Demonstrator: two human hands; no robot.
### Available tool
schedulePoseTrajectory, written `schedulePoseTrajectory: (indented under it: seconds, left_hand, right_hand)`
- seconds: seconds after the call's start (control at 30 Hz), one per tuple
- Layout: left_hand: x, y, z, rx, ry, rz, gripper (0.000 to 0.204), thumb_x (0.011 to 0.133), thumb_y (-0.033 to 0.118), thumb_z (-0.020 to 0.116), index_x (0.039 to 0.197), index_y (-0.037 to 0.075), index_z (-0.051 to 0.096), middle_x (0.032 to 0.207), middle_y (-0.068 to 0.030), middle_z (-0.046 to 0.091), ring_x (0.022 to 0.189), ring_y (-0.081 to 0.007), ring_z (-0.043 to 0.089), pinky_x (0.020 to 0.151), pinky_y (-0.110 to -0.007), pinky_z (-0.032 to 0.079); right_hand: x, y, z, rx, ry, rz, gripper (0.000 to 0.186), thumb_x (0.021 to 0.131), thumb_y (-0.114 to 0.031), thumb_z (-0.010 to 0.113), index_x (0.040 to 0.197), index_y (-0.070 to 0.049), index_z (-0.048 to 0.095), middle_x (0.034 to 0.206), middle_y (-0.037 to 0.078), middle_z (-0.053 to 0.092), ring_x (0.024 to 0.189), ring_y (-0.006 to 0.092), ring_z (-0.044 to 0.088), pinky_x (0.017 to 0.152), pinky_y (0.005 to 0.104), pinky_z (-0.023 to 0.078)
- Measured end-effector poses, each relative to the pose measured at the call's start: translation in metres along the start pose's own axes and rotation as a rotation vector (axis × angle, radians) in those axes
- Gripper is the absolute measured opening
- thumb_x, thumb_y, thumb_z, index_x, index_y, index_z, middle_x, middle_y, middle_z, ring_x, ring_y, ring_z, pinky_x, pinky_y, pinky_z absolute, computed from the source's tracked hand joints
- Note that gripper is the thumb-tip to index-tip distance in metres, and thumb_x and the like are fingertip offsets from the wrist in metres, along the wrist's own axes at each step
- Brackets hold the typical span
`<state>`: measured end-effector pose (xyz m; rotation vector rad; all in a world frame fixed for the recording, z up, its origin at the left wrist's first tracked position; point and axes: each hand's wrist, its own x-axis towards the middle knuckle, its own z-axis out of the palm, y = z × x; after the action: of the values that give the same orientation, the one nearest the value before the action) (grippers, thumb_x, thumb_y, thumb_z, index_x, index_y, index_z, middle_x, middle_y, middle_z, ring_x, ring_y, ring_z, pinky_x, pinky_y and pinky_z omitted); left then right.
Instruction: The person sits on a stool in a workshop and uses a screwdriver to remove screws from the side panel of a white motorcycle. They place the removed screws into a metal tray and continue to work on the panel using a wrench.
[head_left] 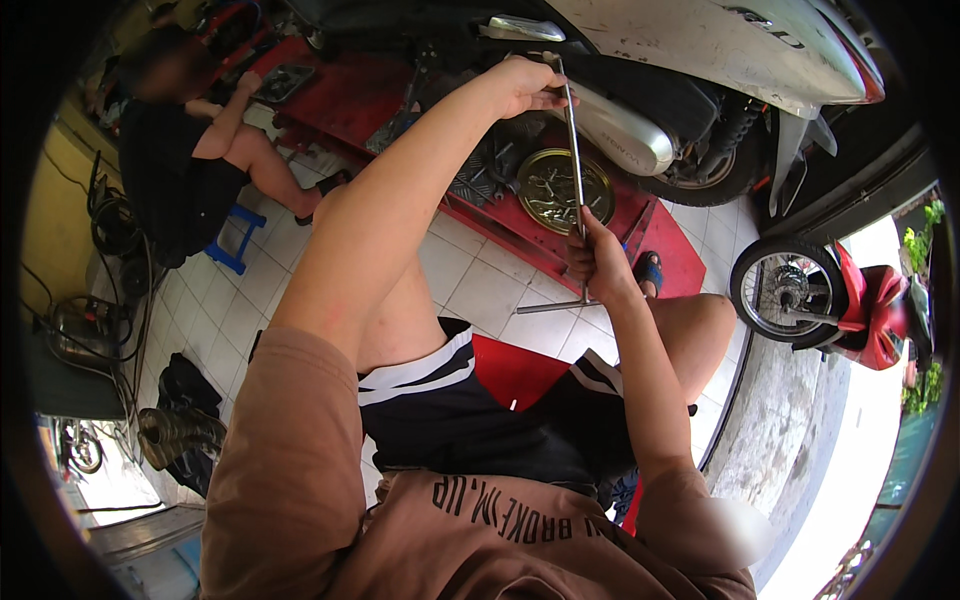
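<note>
A long metal T-handle wrench (pixel 573 150) runs between my two hands, its crossbar at the near end. My right hand (pixel 600 262) is wrapped round the shaft just above the crossbar. At the far end, the fingers of my left hand (pixel 525 88) close about the shaft beside the scooter's underside. What the wrench tip meets there is hidden. The silver engine cover (pixel 625 130) of the light-coloured scooter (pixel 700 40) lies just right of the shaft. Below it, a round yellowish dish (pixel 528 208) holds several small metal parts on the red lift platform (pixel 480 222).
Loose tools (pixel 487 178) lie left of the dish. A person (pixel 165 150) sits on a blue stool (pixel 236 240) at the far left, by the platform. To the right stands a red motorcycle (pixel 875 315). Hoses and cables (pixel 120 215) hang along the left wall.
</note>
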<state>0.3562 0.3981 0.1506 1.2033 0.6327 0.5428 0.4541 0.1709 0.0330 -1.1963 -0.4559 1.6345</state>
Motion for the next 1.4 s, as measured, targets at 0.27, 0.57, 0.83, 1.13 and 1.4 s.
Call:
schedulePoseTrajectory:
  seconds: [0.27,0.57,0.83,1.13,1.4]
  left_hand:
    - [0.0,-0.003,0.004,0.01,0.092,0.032,0.009,0.091,-0.001,0.054,0.098,-0.006,0.053,0.1,-0.0161,0.061,0.09,-0.0321,0.068,0.074,-0.032,0.059]
    - [-0.001,-0.007,0.009,0.2,0.239,0.068,0.013,0.086,-0.004,0.057,0.099,-0.002,0.054,0.098,-0.0151,0.062,0.085,-0.0279,0.069,0.064,-0.03,0.058]
    - [0.017,-0.04,-0.015,0.527,0.462,0.055,0.026,0.076,0.0,0.068,0.101,0.005,0.061,0.089,-0.0091,0.067,0.071,-0.0178,0.068,0.057,-0.031,0.059]
    - [0.038,-0.082,-0.016,0.994,0.412,0.128,0.039,0.077,0.022,0.071,0.111,0.005,0.062,0.106,-0.0196,0.065,0.102,-0.0345,0.062,0.087,-0.041,0.051]
    - [0.069,-0.13,0.024,0.586,0.518,0.389,0.031,0.075,0.012,0.071,0.104,0.003,0.067,0.088,-0.0159,0.07,0.083,-0.0276,0.069,0.075,-0.035,0.055]
  right_hand:
    - [0.002,0.001,0.0,0.021,-0.018,0.008,0.05,0.097,-0.053,0.036,0.063,-0.017,0.034,0.051,-0.009,0.017,0.042,0.0065,0.011,0.04,0.0256,0.01]
    - [0.005,0.007,0.002,0.009,-0.003,0.034,0.049,0.096,-0.055,0.039,0.064,-0.018,0.034,0.052,-0.011,0.017,0.042,0.0052,0.011,0.04,0.0247,0.009]
    - [0.01,0.015,0.001,-0.052,-0.06,0.084,0.039,0.097,-0.041,0.042,0.067,-0.018,0.035,0.055,-0.01,0.019,0.045,0.005,0.015,0.041,0.0239,0.011]
    - [0.009,0.023,0.007,-0.085,0.046,0.08,0.032,0.094,-0.031,0.048,0.067,-0.018,0.036,0.056,-0.009,0.022,0.046,0.0054,0.018,0.043,0.024,0.013]
    - [0.008,0.023,0.009,0.024,0.252,-0.021,0.026,0.09,-0.022,0.053,0.068,-0.016,0.041,0.057,-0.009,0.024,0.047,0.0049,0.02,0.044,0.0245,0.014]
